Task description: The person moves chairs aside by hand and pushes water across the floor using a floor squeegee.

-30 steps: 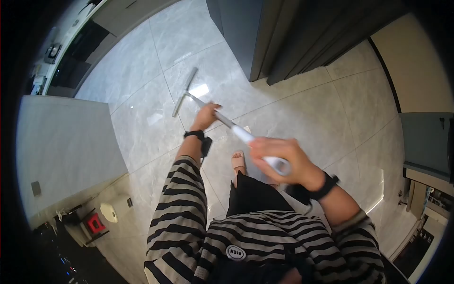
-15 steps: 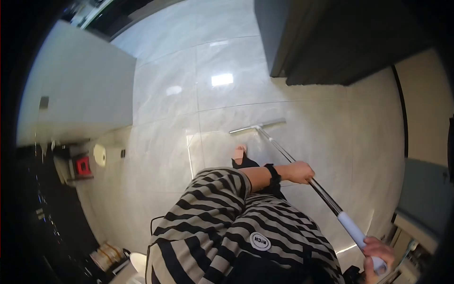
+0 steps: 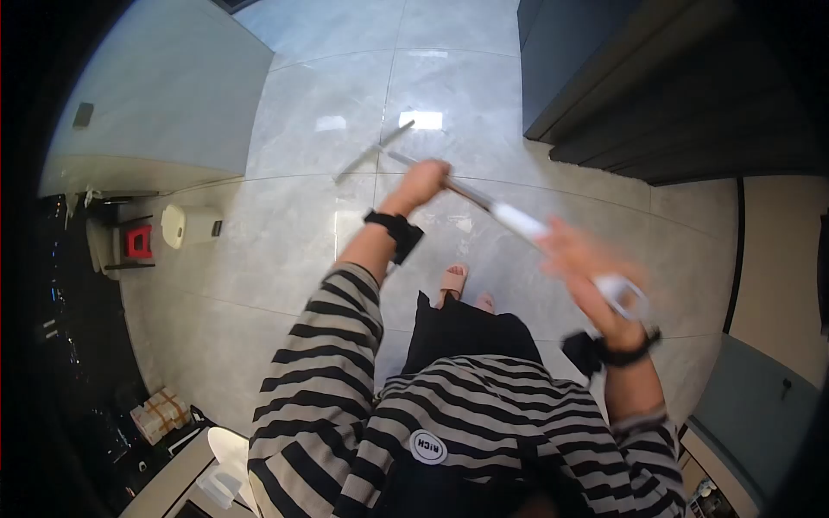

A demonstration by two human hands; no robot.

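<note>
A long-handled floor squeegee [image 3: 469, 192] slants across the view, with a thin straight head [image 3: 356, 161] low over or on the tiles; contact cannot be made out. My left hand [image 3: 423, 183] is wrapped round the metal pole, close to the head as seen from above. At the upper end, my right hand [image 3: 591, 272] is on the white grip [image 3: 516, 222], its fingers smeared by motion. The grip's looped end sticks out past the palm. Black bands circle both wrists.
Glossy grey tiles [image 3: 302, 250] spread around my feet in sandals [image 3: 454, 278]. A pale cabinet [image 3: 173, 95] stands at the left, dark furniture [image 3: 622, 95] at the upper right. A cream bin [image 3: 186, 226] and a red stool [image 3: 138, 243] are at the left; a box [image 3: 161, 416] lies lower left.
The squeegee's head has swung forward and left, away from my feet. Both hands have moved forward and left with the pole, my right hand coming up from the lower right corner.
</note>
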